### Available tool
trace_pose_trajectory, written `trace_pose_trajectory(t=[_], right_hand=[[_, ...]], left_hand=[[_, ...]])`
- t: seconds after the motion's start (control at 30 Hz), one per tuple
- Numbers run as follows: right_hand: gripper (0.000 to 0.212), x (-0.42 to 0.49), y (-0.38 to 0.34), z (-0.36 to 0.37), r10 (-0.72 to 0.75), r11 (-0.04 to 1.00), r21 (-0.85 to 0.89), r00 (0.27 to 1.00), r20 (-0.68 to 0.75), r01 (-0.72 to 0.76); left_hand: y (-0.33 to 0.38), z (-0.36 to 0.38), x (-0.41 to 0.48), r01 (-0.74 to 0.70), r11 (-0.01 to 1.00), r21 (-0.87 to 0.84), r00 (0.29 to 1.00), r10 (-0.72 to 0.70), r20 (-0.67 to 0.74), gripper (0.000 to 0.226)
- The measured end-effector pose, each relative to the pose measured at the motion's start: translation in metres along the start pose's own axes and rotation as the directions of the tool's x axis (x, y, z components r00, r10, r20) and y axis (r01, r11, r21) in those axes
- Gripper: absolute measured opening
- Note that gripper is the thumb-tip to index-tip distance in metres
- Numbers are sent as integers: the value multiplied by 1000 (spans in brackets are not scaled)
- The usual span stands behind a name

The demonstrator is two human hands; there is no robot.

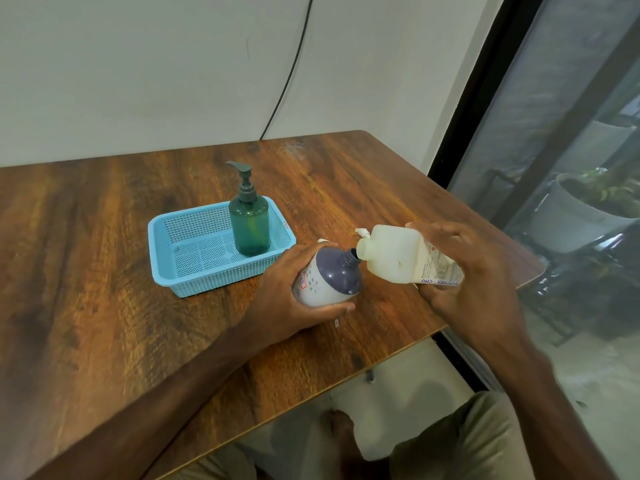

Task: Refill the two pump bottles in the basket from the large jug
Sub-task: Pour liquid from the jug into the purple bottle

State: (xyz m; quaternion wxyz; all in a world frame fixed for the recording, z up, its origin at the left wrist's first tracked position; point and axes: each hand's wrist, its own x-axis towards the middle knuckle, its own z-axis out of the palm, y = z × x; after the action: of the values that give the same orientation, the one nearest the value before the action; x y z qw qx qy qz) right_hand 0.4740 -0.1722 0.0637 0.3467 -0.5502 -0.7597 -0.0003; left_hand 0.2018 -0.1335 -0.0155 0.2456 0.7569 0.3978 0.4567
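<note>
Left grip (pixel 284 289) wraps purple bottle (pixel 332 278), pump off, neck tilted toward right grip (pixel 467 268), which clasps tipped jug (pixel 398 254); jug mouth touches bottle neck. Beyond left grip: green pump bottle (pixel 250 223) upright in basket (pixel 214 278) on desk (pixel 104 271).

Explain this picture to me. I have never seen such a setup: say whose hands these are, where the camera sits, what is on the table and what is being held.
There is no machine here: a person works with bare hands. The one camera sits on their head and looks forward and down. On the wooden table stands a blue basket, with a green pump bottle upright inside it. The left hand grips a purple-and-white bottle, which is tilted, with its pump off and its neck open. The right hand holds the pale jug, tipped so that its mouth meets that neck. I cannot tell whether liquid is flowing.
</note>
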Motion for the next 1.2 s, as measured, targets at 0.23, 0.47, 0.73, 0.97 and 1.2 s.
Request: trace_pose_trajectory(t=[0.23, 0.47, 0.73, 0.97, 1.2], right_hand=[[90, 5, 3, 1, -17, 999, -48, 1000, -10, 17], [85, 9, 7, 0, -55, 995, -79, 998, -15, 53], [83, 12, 11, 0, -68, 991, -120, 998, -7, 66], [80, 17, 11, -2, -92, 986, -139, 996, -4, 91], [80, 19, 8, -3, -98, 979, -181, 995, -11, 94]], left_hand=[[-3, 0, 0, 22, 1000, -2, 1000, -22, -2, 91], [0, 0, 0, 25, 1000, -10, 1000, -25, 4, 88], [-1, 0, 0, 24, 1000, -17, 1000, -24, 5, 91], [1, -1, 0, 24, 1000, -12, 1000, -24, -3, 90], [3, -1, 2, 5, 1000, -23, 1000, -5, -15, 88]])
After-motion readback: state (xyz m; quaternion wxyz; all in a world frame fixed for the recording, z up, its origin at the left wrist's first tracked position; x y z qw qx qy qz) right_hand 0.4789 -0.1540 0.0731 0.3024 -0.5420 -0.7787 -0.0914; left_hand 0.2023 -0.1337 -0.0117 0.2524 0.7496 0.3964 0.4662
